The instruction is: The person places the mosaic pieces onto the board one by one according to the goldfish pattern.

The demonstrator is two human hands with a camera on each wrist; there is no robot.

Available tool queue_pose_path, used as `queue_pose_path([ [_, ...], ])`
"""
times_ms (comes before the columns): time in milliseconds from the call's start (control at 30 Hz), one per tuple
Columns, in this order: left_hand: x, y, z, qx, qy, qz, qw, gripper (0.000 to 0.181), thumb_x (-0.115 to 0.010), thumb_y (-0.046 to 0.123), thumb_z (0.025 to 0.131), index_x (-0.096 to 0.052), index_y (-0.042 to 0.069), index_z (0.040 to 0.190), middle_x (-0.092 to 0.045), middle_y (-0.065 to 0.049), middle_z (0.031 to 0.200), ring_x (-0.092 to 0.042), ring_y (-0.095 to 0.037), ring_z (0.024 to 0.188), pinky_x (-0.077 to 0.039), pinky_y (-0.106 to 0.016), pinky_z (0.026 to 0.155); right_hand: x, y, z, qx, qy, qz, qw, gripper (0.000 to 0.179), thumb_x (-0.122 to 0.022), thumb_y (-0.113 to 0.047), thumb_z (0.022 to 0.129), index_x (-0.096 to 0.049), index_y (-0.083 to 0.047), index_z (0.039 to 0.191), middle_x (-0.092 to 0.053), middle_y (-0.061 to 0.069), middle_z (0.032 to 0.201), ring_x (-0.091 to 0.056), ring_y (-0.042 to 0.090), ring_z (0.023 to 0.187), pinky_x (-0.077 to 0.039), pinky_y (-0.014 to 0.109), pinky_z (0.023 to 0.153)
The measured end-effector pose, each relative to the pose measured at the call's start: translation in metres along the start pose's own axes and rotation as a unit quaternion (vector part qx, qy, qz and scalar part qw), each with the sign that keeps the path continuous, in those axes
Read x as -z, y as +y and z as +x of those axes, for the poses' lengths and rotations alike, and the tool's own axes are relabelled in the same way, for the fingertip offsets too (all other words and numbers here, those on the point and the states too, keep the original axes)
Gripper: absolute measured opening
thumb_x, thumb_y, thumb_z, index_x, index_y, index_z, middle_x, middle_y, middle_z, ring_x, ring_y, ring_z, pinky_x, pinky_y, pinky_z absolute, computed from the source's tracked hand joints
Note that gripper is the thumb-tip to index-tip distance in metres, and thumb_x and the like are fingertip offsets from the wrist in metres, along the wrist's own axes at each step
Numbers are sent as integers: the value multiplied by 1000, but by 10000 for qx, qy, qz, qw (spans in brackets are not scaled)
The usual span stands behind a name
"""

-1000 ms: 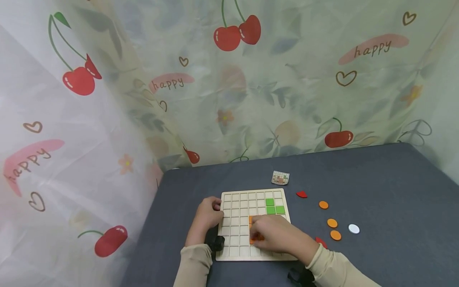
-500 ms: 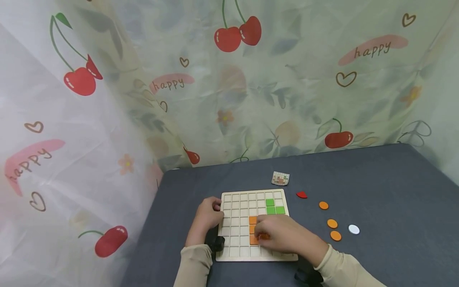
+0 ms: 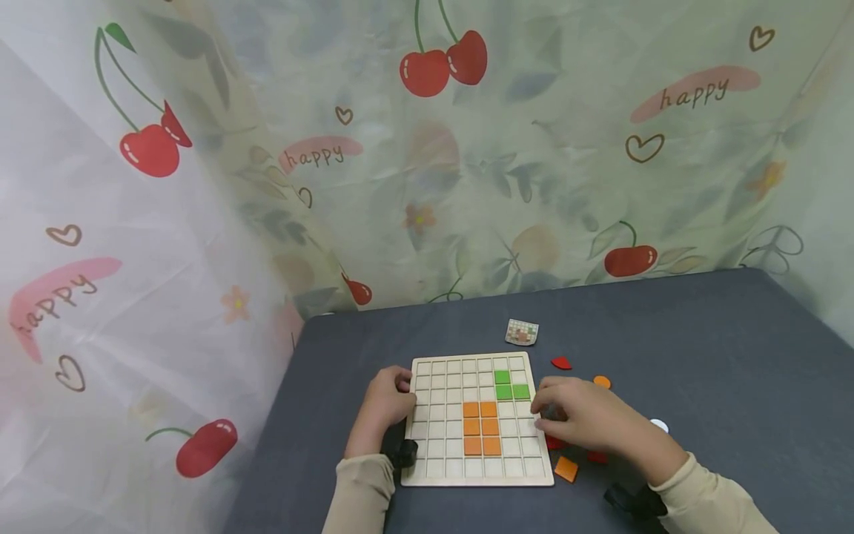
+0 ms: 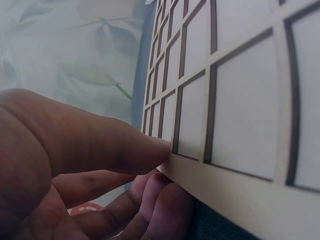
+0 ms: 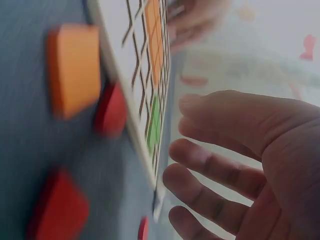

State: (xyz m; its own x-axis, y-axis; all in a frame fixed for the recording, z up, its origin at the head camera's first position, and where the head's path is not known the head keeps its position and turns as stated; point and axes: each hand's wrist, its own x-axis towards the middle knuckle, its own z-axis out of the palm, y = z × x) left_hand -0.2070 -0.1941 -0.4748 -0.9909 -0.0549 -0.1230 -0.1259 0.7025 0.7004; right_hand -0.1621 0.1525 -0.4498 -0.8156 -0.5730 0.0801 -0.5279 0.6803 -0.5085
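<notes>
A pale wooden grid board (image 3: 447, 445) lies on the dark table. Orange square tiles (image 3: 481, 428) fill a two-column block of its cells. Green tiles (image 3: 503, 391) sit near its upper right. My left hand (image 3: 388, 400) pinches the board's left edge; in the left wrist view the thumb (image 4: 120, 145) lies on the rim with curled fingers beneath. My right hand (image 3: 590, 415) hovers at the board's right edge, its fingers (image 5: 205, 195) loosely bent and holding nothing. Below it lie a loose orange square tile (image 3: 565, 469) and red pieces (image 3: 597, 457).
Beyond the board is a small printed grid card (image 3: 522, 332). A red piece (image 3: 561, 363) and an orange disc (image 3: 602, 382) lie to its right. A white disc (image 3: 659, 425) is partly behind the right hand. A patterned curtain (image 3: 467, 185) surrounds the table's back and left.
My right hand has lifted off the orange tiles and moved right, past the board's edge. It uncovers the orange block and now hides some orange discs. My left hand stays in place.
</notes>
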Motion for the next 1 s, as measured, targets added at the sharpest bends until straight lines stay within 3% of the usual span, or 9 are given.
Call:
queue_pose_path([
  [167, 1, -2, -1, 11, 4, -7, 10000, 45, -66, 1, 88, -67, 0, 133, -67, -14, 110, -62, -27, 96, -53, -42, 77, 14, 20, -13, -538, 233, -274, 9979, 11, -82, -27, 93, -79, -27, 104, -66, -14, 101, -54, -2, 78, -47, 24, 65],
  [367, 4, -3, -1, 4, 45, 8, 10000, 46, -66, 0, 88, -67, 0, 133, -67, -14, 110, -62, -27, 95, -52, -42, 76, 24, 38, -12, -889, 586, -421, 9934, 19, -82, -28, 92, -80, -17, 109, -69, -6, 100, -58, 9, 81, -50, 29, 67],
  [533, 4, -5, -2, 15, 41, 6, 10000, 45, -66, 0, 87, -68, 0, 133, -67, -14, 109, -61, -27, 94, -52, -41, 75, 23, 47, 0, -1192, 682, -501, 9893, 27, -81, -28, 93, -79, -11, 114, -72, 0, 101, -62, 13, 83, -53, 35, 68],
  [733, 3, -4, -4, -5, 75, -47, 10000, 46, -65, -1, 87, -68, -1, 132, -66, -15, 108, -60, -27, 93, -50, -40, 73, 19, 55, 23, -1922, 733, -712, 9760, 31, -79, -34, 93, -79, -10, 113, -73, 8, 103, -63, 18, 81, -54, 44, 68],
  [1000, 1, 6, -4, -17, 66, -23, 10000, 45, -65, -1, 87, -68, -1, 132, -67, -14, 109, -61, -26, 94, -51, -40, 76, 15, 65, 38, -2638, 761, -559, 9600, 35, -77, -45, 93, -77, -11, 98, -73, 8, 93, -61, 22, 73, -46, 41, 60],
])
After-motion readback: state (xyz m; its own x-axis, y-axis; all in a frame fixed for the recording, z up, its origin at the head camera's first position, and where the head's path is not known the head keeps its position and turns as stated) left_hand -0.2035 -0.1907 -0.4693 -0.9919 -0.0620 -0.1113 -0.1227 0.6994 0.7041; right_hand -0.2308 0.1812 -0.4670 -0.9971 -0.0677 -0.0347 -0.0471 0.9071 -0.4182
